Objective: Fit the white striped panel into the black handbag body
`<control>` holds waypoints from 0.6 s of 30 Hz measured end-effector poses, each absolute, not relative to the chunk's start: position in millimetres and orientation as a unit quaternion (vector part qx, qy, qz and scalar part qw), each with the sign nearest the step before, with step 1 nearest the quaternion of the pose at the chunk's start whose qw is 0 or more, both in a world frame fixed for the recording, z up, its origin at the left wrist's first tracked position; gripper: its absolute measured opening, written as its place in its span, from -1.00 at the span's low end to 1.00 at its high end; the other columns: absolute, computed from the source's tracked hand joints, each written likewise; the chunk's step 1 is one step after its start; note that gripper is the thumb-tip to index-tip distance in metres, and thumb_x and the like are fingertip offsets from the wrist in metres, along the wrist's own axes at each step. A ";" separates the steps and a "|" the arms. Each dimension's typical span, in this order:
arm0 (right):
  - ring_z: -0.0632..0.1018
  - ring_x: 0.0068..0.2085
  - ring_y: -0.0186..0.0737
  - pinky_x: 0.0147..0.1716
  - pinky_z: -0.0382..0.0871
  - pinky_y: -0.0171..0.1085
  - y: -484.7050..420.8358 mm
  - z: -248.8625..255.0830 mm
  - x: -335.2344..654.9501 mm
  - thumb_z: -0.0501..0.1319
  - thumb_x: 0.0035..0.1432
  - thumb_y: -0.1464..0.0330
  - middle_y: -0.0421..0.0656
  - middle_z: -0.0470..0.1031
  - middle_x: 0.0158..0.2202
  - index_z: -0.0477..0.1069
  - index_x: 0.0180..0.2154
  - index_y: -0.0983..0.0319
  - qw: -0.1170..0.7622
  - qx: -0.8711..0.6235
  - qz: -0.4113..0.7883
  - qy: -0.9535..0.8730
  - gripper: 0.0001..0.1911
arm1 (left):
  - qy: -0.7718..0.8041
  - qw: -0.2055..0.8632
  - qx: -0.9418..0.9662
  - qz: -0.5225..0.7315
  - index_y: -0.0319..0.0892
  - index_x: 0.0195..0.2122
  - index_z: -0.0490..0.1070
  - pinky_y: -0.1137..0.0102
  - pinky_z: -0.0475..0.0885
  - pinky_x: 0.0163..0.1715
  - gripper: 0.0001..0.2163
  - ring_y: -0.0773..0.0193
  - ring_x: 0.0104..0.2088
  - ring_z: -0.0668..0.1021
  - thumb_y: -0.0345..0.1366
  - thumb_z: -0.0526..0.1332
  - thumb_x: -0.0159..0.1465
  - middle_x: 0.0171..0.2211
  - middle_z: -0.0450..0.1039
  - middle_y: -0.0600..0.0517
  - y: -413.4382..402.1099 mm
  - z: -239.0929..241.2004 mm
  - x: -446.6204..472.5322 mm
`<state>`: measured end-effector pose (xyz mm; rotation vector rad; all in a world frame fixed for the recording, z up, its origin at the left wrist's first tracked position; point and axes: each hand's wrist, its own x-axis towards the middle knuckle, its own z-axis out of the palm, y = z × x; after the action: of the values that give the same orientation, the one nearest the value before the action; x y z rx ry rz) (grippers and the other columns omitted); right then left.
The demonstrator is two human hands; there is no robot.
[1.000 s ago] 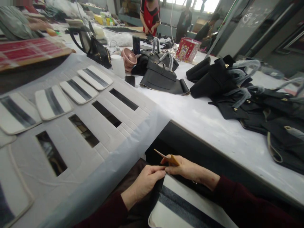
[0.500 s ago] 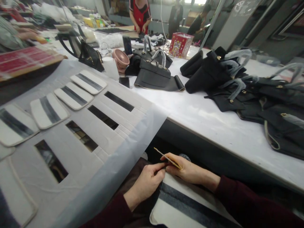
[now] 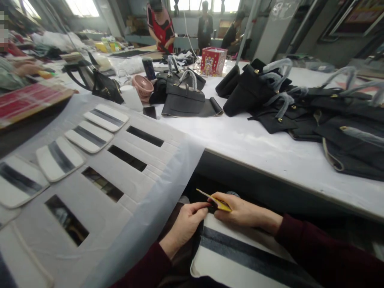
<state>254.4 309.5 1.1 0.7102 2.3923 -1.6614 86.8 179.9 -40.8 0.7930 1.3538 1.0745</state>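
Across my lap lies a cream panel with a dark stripe, its near-left corner curling. My left hand is closed at the far corner of this panel, thumb and forefinger pinching a dark edge there. Close beside it, my right hand grips a thin yellow tool with a narrow pale tip that points up and left. The tool's exact kind I cannot make out. The fingertips of both hands nearly meet, and the spot between them is partly hidden.
Several striped panels lie on a paper-covered board with rectangular slots at left. Black handbags with wrapped handles cover the right of the white table. A pink fan, a kettle and a red box stand behind. People work farther back.
The view has tilted up slightly, showing more of the windows. The yellow tool has turned a little in my right hand, showing more of its flat side. Both hands stay at the panel's corner.
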 end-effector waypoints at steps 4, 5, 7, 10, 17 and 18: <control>0.50 -0.09 -0.15 -0.12 0.34 -0.23 318.0 -1.3 269.9 0.21 0.19 0.35 -0.20 0.49 -0.08 0.37 0.08 0.13 0.120 0.257 -0.600 0.748 -0.60 | 0.542 0.663 0.323 0.404 -0.25 -0.03 0.56 0.40 0.31 -0.27 -0.66 0.24 -0.32 0.52 -0.27 0.24 0.18 -0.27 0.62 -0.06 190.4 -34.2 75.4; 0.49 -0.08 -0.14 -0.11 0.34 -0.23 319.4 -3.9 271.4 0.21 0.19 0.33 -0.19 0.49 -0.08 0.38 0.06 0.14 0.119 0.253 -0.613 0.739 -0.62 | 0.536 0.677 0.319 0.390 -0.25 -0.03 0.56 0.40 0.30 -0.27 -0.65 0.24 -0.32 0.52 -0.30 0.24 0.16 -0.28 0.62 -0.05 192.4 -32.2 73.5; 0.49 -0.07 -0.13 -0.10 0.34 -0.22 321.2 -9.3 271.9 0.22 0.18 0.30 -0.18 0.49 -0.09 0.40 0.03 0.16 0.117 0.242 -0.634 0.725 -0.64 | 0.533 0.691 0.312 0.376 -0.26 -0.02 0.56 0.41 0.29 -0.28 -0.65 0.25 -0.33 0.51 -0.33 0.24 0.16 -0.31 0.62 -0.05 194.5 -28.4 72.9; 0.48 -0.07 -0.10 -0.11 0.34 -0.21 321.6 -13.8 269.4 0.20 0.18 0.31 -0.15 0.50 -0.08 0.42 0.00 0.18 0.113 0.238 -0.631 0.730 -0.67 | 0.550 0.656 0.338 0.391 -0.21 0.03 0.53 0.42 0.29 -0.30 -0.66 0.28 -0.34 0.50 -0.30 0.19 0.24 -0.26 0.62 -0.04 192.5 -26.1 78.9; 0.47 -0.22 -0.19 -0.29 0.31 -0.29 322.2 -14.1 269.1 0.18 0.22 0.23 -0.14 0.49 -0.18 0.42 -0.04 0.23 0.103 0.231 -0.610 0.751 -0.69 | 0.553 0.638 0.298 0.445 -0.16 0.10 0.46 0.41 0.33 -0.11 -0.61 0.24 -0.13 0.52 -0.15 0.26 0.29 -0.07 0.57 -0.06 176.0 -39.0 89.6; 0.46 -0.22 -0.20 -0.29 0.30 -0.29 322.3 -14.6 269.3 0.16 0.25 0.18 -0.14 0.49 -0.18 0.42 -0.06 0.24 0.099 0.228 -0.609 0.754 -0.67 | 0.532 0.658 0.266 0.462 -0.16 0.11 0.45 0.41 0.33 -0.08 -0.60 0.25 -0.11 0.52 -0.15 0.26 0.29 -0.05 0.56 -0.07 173.4 -41.0 91.2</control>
<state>269.3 322.3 -14.6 0.6742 2.2285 -1.7998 91.2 173.4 -41.0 0.6014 1.2056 1.0473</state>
